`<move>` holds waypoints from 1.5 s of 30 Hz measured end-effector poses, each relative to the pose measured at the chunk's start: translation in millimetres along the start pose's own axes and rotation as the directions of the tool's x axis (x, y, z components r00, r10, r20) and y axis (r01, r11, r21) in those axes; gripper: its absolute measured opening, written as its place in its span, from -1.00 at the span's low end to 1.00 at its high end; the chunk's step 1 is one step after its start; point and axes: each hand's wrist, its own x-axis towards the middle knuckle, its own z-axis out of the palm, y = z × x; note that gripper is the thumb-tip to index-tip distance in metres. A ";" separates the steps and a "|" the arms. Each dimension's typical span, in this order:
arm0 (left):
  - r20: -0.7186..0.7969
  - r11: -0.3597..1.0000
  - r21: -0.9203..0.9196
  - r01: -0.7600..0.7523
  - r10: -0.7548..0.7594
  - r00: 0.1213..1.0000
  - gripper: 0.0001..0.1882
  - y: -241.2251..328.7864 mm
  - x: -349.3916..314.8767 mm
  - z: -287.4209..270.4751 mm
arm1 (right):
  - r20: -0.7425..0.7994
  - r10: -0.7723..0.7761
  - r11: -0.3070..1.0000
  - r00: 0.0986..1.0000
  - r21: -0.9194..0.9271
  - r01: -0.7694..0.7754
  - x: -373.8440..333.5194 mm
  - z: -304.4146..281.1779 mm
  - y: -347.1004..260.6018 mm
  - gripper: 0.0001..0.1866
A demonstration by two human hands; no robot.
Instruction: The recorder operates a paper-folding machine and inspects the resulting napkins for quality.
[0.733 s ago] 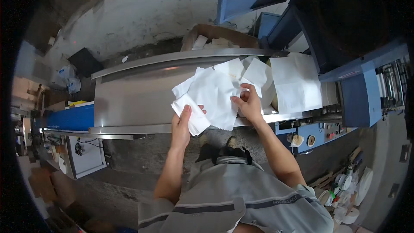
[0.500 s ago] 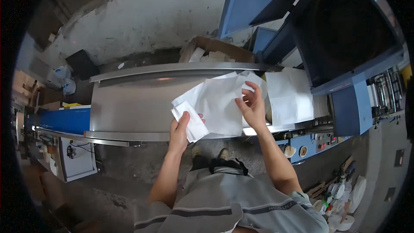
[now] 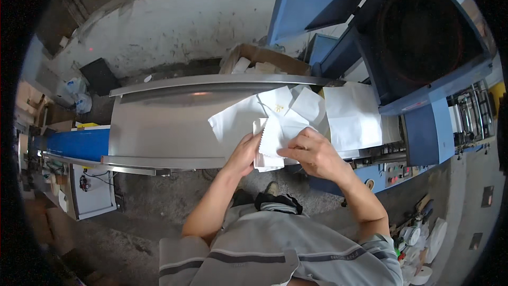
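My left hand (image 3: pixel 244 154) is closed around a small stack of white paper bags (image 3: pixel 270 164), held above the near edge of the steel table. A white paper bag (image 3: pixel 272 136) with a zigzag-cut edge lies on the front of the stack. My right hand (image 3: pixel 317 154) has its fingers bent and pressed together on the right side of this bag. Just beyond my hands, loose white sheets (image 3: pixel 233 119) overlap on the table. One loose piece (image 3: pixel 280 98) bears a small yellow print. My hands hide part of the stack.
The long steel table (image 3: pixel 159 127) has raised metal rails. At right, white paper (image 3: pixel 353 119) lies on a blue machine (image 3: pixel 429 132) with a dark raised cover (image 3: pixel 423 37). Behind the table stands a cardboard box (image 3: pixel 275 59). Rolls and clutter (image 3: pixel 418 243) lie lower right.
My right hand has come down and inward from the loose sheets to the stack. My left hand has shifted right, and the stack is now turned more upright.
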 end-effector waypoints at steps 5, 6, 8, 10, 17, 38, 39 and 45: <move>-0.006 0.998 0.064 0.004 -0.003 1.000 -0.65 -16.5 2.8 4.8 | -0.034 0.084 0.993 0.996 0.088 -0.081 -9.9 6.6 -3.3 -0.62; -0.012 0.989 0.145 -0.028 0.031 0.999 -0.66 -24.2 4.0 3.0 | -0.056 0.127 0.986 0.990 0.115 -0.120 -10.9 9.8 -6.6 -0.63; -0.025 0.985 0.168 -0.040 0.045 0.999 -0.67 -27.5 2.8 7.3 | -0.056 0.152 0.981 0.987 0.134 -0.144 -19.6 16.3 -5.4 -0.63; 0.011 0.981 0.190 -0.040 0.038 0.999 -0.59 -26.8 5.1 8.9 | -0.086 0.183 0.974 0.979 0.155 -0.168 -26.4 20.8 -4.1 -0.63; 0.006 0.977 0.208 0.046 -0.048 0.999 -0.57 -24.1 2.5 10.6 | -0.012 0.025 0.995 1.000 0.096 -0.024 -30.7 18.4 -7.9 -0.70; -0.064 0.998 -0.006 -0.070 0.069 0.996 -0.60 -1.9 0.6 19.0 | -0.367 0.037 0.981 0.929 -0.162 -0.103 -50.7 32.2 23.5 -0.74; -0.077 0.994 -0.025 -0.106 0.104 0.992 -0.59 -0.1 1.2 23.8 | -0.389 0.063 0.979 0.919 -0.156 -0.133 -53.1 39.7 26.5 -0.74; -0.131 0.964 -0.107 -0.245 0.231 0.964 -0.57 12.3 9.5 33.7 | -0.488 0.334 0.934 0.807 0.059 -0.351 -39.0 35.4 1.8 -0.67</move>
